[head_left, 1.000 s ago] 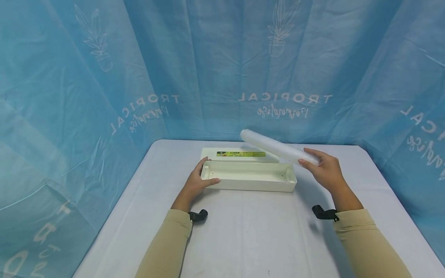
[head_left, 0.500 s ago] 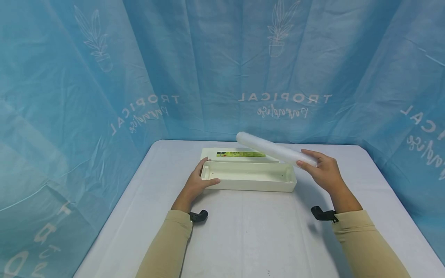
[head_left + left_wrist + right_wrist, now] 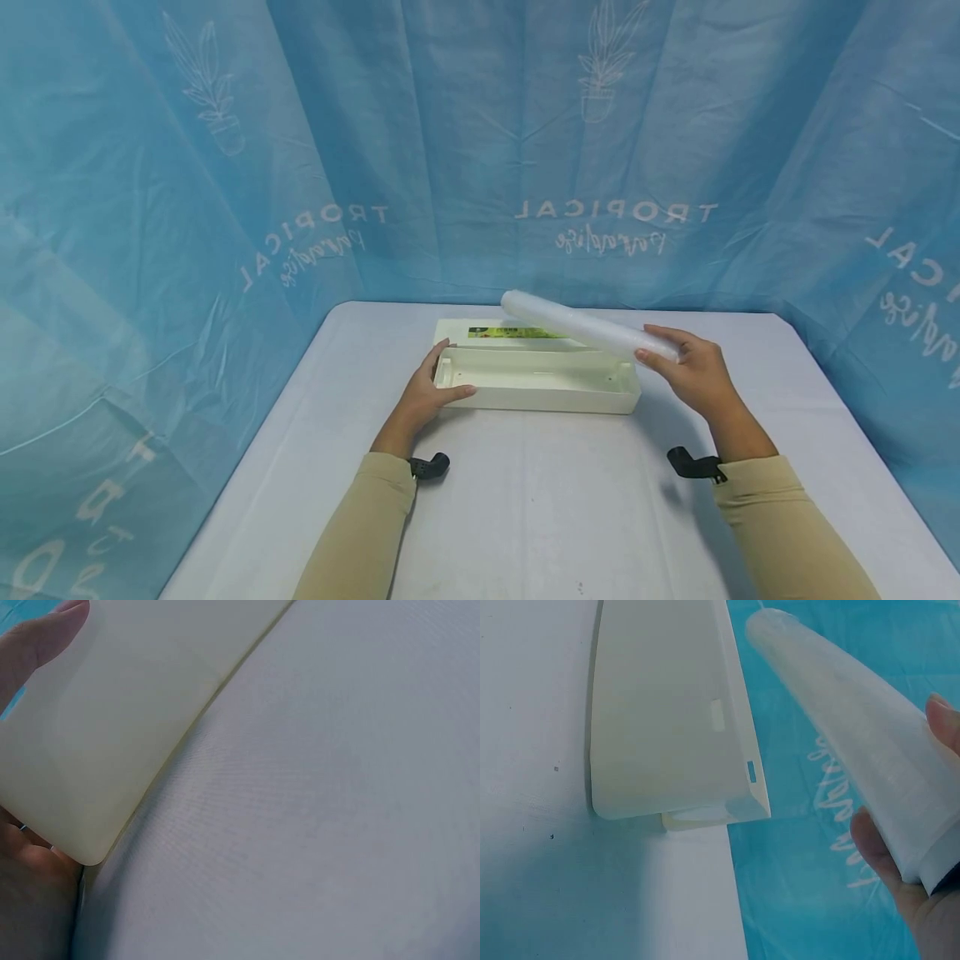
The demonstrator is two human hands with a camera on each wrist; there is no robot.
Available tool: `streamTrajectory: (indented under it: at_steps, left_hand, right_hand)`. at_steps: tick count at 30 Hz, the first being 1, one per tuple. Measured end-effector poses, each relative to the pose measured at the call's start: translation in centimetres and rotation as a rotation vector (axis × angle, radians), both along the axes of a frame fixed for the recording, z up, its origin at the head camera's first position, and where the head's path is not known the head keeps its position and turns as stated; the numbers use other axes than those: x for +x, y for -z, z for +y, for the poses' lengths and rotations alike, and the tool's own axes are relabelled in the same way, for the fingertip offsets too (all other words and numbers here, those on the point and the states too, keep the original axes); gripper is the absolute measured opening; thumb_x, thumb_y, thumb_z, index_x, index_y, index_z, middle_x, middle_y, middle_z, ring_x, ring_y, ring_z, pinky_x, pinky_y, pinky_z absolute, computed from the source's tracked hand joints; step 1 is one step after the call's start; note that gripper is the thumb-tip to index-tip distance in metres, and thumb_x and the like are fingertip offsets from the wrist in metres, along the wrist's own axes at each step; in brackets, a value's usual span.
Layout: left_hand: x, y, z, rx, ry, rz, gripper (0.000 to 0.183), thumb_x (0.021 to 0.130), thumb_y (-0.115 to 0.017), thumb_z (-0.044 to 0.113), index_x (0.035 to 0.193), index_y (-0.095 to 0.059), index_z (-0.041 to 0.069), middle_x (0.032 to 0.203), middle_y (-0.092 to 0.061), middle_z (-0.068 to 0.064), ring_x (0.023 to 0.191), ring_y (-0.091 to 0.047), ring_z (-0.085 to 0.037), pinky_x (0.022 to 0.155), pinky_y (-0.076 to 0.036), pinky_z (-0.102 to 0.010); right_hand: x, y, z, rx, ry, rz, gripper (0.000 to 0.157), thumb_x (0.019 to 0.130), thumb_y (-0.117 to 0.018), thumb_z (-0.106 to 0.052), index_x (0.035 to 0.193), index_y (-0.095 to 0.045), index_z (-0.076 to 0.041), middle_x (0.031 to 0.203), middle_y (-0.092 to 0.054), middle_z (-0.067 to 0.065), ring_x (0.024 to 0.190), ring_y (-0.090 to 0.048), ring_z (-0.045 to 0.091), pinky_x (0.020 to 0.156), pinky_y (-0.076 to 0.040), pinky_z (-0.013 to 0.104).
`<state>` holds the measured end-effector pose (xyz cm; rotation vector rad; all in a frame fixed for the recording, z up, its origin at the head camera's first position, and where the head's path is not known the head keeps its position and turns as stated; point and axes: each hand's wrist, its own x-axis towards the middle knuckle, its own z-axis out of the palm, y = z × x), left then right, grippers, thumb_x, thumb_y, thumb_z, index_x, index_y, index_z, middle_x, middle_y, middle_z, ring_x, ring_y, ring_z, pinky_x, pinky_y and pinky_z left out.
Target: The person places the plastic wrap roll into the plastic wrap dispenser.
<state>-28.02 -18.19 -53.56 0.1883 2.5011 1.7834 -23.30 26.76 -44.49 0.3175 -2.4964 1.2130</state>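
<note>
Blue curtain hanging beyond white table. My left hand is gripping the pale box at left, my right hand is holding the roll, slanting above the far panel; contact unclear.

I saw the translucent white roll slanting in the air, its free end pointing back and left, apart from the long cream box, which sat upright, open-topped, on the counter.
</note>
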Motion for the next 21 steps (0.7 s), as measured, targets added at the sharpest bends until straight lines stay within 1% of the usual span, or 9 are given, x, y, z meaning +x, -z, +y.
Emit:
streamTrajectory:
  at_steps: [5,15,21]
  left_hand:
    - [0.10,-0.01,0.01,0.004,-0.004,0.005,0.110,0.081,-0.095,0.035,0.167,-0.027,0.035,0.167,-0.034,-0.001,0.150,-0.035,-0.028,0.119,-0.029,-0.054]
    - [0.18,0.02,0.02,0.006,0.001,-0.004,0.113,0.078,-0.096,0.040,0.167,-0.027,0.036,0.166,-0.035,-0.001,0.150,-0.034,-0.027,0.120,-0.029,-0.054]
    - [0.14,0.02,-0.08,0.019,0.010,0.007,0.112,0.079,-0.096,0.038,0.167,-0.026,0.036,0.166,-0.035,0.001,0.150,-0.035,-0.026,0.120,-0.028,-0.054]
  right_hand:
    - [0.00,-0.06,-0.12,0.003,-0.011,0.002,0.051,0.099,-0.079,-0.024,0.142,-0.065,0.000,0.137,-0.064,0.025,0.115,-0.064,0.038,0.070,-0.048,0.015]
    - [-0.12,-0.20,-0.61,-0.019,-0.071,0.026,0.048,0.099,-0.079,-0.019,0.139,-0.066,0.003,0.134,-0.065,0.025,0.113,-0.065,0.038,0.072,-0.048,0.011]
    - [-0.14,-0.48,-0.87,-0.029,-0.095,0.026,0.048,0.100,-0.078,-0.020,0.140,-0.065,0.003,0.134,-0.065,0.025,0.115,-0.065,0.039,0.074,-0.048,0.010]
